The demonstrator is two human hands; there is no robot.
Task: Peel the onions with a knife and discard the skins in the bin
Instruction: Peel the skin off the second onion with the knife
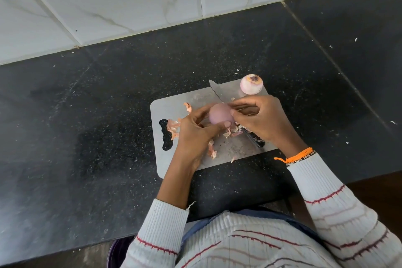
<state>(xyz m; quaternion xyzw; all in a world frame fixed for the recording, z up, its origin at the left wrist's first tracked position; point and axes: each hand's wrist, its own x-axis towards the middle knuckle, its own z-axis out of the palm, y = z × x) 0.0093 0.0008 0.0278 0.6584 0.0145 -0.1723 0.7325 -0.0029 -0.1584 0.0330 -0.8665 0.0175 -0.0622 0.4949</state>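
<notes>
We have the smooth pale-purple peeled onion cradled in our left hand, fingers curled under it and the thumb across its near side, just above the middle of the grey plastic chopping board. Our right hand pinches at the onion's right end with thumb and fingertips, seemingly picking at a last bit of skin; the steel knife with a dark speckled handle lies flat on the board under that hand, blade pointing to the far left, and we cannot tell whether the palm rests on it.

The risks, as we judge them: the bare onion looks slick and could slip from our grip and roll off the board; our right wrist works directly over the blade, so a careless drop of the hand could meet the edge. The papery orange-pink skins scattered to the left and near side could drift onto the black speckled counter.

A second peeled onion sits at the far right corner of the board, and a dark purple bin shows below the near counter edge
</notes>
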